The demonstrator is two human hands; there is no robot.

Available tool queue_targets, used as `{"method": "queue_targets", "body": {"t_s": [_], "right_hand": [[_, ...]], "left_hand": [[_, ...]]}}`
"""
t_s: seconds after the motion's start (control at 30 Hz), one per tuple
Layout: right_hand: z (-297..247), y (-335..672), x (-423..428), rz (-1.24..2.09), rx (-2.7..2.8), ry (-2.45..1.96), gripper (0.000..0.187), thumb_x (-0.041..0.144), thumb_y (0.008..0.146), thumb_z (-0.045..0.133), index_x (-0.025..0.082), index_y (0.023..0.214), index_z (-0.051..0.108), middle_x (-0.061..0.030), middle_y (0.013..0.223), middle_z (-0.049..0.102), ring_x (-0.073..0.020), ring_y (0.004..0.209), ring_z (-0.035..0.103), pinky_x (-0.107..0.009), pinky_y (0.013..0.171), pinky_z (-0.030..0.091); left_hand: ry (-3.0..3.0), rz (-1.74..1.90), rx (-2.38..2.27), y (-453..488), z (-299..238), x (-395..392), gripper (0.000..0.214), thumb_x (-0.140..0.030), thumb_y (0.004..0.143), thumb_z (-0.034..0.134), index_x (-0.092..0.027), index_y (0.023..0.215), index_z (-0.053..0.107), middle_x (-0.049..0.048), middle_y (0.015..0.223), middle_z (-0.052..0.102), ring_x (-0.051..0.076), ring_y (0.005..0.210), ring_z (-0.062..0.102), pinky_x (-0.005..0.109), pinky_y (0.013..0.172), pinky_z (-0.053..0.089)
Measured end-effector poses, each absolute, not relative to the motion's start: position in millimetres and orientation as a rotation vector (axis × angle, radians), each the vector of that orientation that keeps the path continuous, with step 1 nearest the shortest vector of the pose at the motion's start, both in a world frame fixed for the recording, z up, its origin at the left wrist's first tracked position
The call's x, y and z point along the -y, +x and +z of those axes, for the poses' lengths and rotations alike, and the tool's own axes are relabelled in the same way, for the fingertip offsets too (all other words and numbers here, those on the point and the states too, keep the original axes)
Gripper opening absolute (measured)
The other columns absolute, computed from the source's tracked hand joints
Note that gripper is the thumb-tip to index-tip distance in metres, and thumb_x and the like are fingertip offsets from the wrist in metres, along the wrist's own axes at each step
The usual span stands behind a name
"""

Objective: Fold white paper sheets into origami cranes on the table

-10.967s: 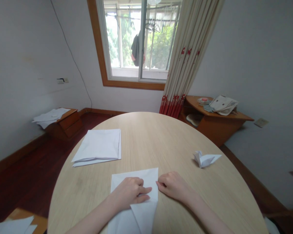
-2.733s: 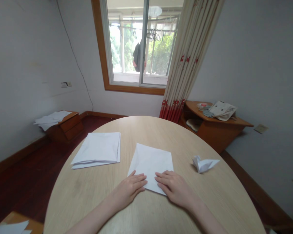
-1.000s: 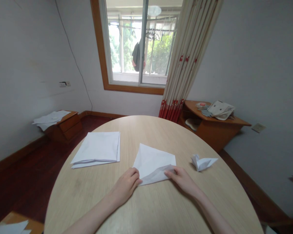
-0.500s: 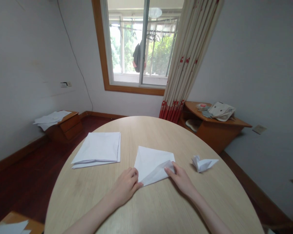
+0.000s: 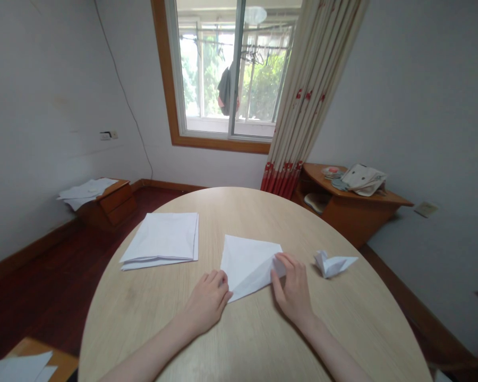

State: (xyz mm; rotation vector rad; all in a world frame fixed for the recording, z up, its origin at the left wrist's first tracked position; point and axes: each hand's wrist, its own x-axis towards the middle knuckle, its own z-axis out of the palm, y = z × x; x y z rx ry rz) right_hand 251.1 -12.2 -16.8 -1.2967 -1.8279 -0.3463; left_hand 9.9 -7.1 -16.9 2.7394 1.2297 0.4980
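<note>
A white sheet of paper (image 5: 245, 260) lies in front of me, its near edge turned up in a slanting flap. My left hand (image 5: 211, 297) pinches the near left corner, thumb and curled fingers closed on it. On the right side, my right hand (image 5: 292, 284) has its thumb and fingers closed around the raised flap's end. Just beyond that hand rests a folded white paper bird shape (image 5: 334, 263). A stack of white paper (image 5: 163, 237) sits to the left of the sheet.
The round wooden table (image 5: 239, 350) fills the foreground. At the left wall stands a small drawer cabinet (image 5: 117, 204) with papers on it. A corner shelf (image 5: 358, 212) at the right bears a cloth bag (image 5: 362, 179). More white sheets (image 5: 19, 366) show at the lower left.
My right hand has shifted up along the paper's right side, its fingers now arched over the flap's end. My left hand stays at the near left corner. The view has tilted slightly.
</note>
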Motion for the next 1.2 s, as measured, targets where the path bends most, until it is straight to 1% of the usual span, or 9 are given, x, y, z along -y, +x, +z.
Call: {"method": "queue_targets", "body": {"t_s": [0.07, 0.17, 0.27, 0.37, 0.47, 0.57, 0.7, 0.97, 1.2], "right_hand": [[-16.7, 241.4, 17.5, -0.441, 1.96, -1.181, 0.043, 0.012, 0.088, 0.041, 0.02, 0.131, 0.04, -0.0131, 0.117, 0.056, -0.0279, 0.115, 0.047, -0.047, 0.098, 0.035], [-21.7, 230.6, 21.4, -0.428, 2.206, -1.115, 0.048, 0.011, 0.085, 0.042, 0.023, 0.132, 0.045, -0.0082, 0.12, 0.06, -0.0249, 0.119, 0.046, -0.046, 0.108, 0.018], [-27.8, 227.6, 19.9, -0.409, 2.349, -1.156, 0.048, 0.012, 0.08, 0.047, 0.022, 0.126, 0.052, -0.0067, 0.12, 0.062, -0.0266, 0.126, 0.04, -0.048, 0.11, 0.002], [-29.1, 229.3, 16.7, -0.404, 2.397, -1.227, 0.045, 0.007, 0.075, 0.049, 0.021, 0.117, 0.057, -0.006, 0.114, 0.065, -0.0268, 0.128, 0.037, -0.05, 0.11, -0.004], [-26.7, 230.2, 14.9, -0.393, 2.391, -1.261, 0.034, 0.005, 0.075, 0.049, 0.021, 0.103, 0.058, -0.0043, 0.106, 0.067, -0.0254, 0.128, 0.038, -0.049, 0.11, -0.006], [-25.1, 228.6, 13.8, -0.394, 2.386, -1.283, 0.022, 0.006, 0.08, 0.048, 0.022, 0.092, 0.057, -0.0023, 0.099, 0.067, -0.0241, 0.126, 0.041, -0.049, 0.11, -0.006], [-24.1, 225.8, 11.5, -0.397, 2.407, -1.29, 0.012, 0.011, 0.086, 0.049, 0.022, 0.087, 0.053, -0.001, 0.095, 0.066, -0.0235, 0.124, 0.044, -0.05, 0.11, -0.003], [-19.4, 225.2, 11.3, -0.281, 2.434, -1.263, 0.011, 0.014, 0.09, 0.046, 0.022, 0.088, 0.054, -0.0021, 0.096, 0.065, -0.022, 0.125, 0.043, -0.051, 0.11, 0.0], [-18.3, 231.8, 11.0, -0.266, 2.487, -1.208, 0.015, 0.01, 0.087, 0.046, 0.021, 0.091, 0.054, -0.0028, 0.099, 0.065, -0.0222, 0.125, 0.043, -0.05, 0.111, 0.0]], "left_hand": [[2.753, 0.484, -1.24, 13.4, -17.5, 9.2, 0.017, -0.02, 0.095, 0.044, -0.016, 0.089, 0.059, 0.0079, 0.099, 0.057, 0.024, 0.09, 0.051, 0.038, 0.076, 0.042], [2.765, 0.505, -1.218, 18.3, -19.3, 11.7, 0.018, -0.022, 0.096, 0.043, -0.016, 0.091, 0.059, 0.008, 0.098, 0.057, 0.025, 0.089, 0.051, 0.039, 0.075, 0.041], [2.76, 0.511, -1.202, 20.6, -19.6, 13.0, 0.021, -0.023, 0.097, 0.04, -0.015, 0.092, 0.059, 0.0079, 0.095, 0.057, 0.025, 0.088, 0.051, 0.039, 0.075, 0.041], [2.756, 0.49, -1.181, 19.9, -17.1, 13.6, 0.021, -0.022, 0.097, 0.039, -0.015, 0.091, 0.059, 0.0077, 0.095, 0.057, 0.024, 0.087, 0.05, 0.038, 0.075, 0.04], [2.777, 0.463, -1.1, 17.9, -13.8, 14.1, 0.02, -0.019, 0.097, 0.04, -0.015, 0.09, 0.058, 0.0074, 0.098, 0.057, 0.023, 0.088, 0.05, 0.039, 0.077, 0.04], [2.77, 0.459, -1.019, 16.4, -11.5, 14.4, 0.018, -0.018, 0.096, 0.041, -0.015, 0.09, 0.057, 0.007, 0.1, 0.057, 0.023, 0.09, 0.049, 0.038, 0.079, 0.039], [2.725, 0.453, -0.982, 15.3, -9.3, 13.6, 0.016, -0.019, 0.095, 0.043, -0.016, 0.089, 0.057, 0.0069, 0.101, 0.056, 0.022, 0.092, 0.049, 0.037, 0.081, 0.04], [2.637, 0.476, -0.927, 10.4, -5.7, 12.5, 0.009, -0.017, 0.093, 0.046, -0.018, 0.088, 0.053, 0.0051, 0.103, 0.055, 0.022, 0.094, 0.048, 0.035, 0.084, 0.04], [2.574, 0.416, -0.868, 11.4, 2.7, 18.1, 0.01, -0.012, 0.091, 0.046, -0.019, 0.086, 0.052, 0.0039, 0.106, 0.055, 0.022, 0.098, 0.047, 0.035, 0.088, 0.038]]}}
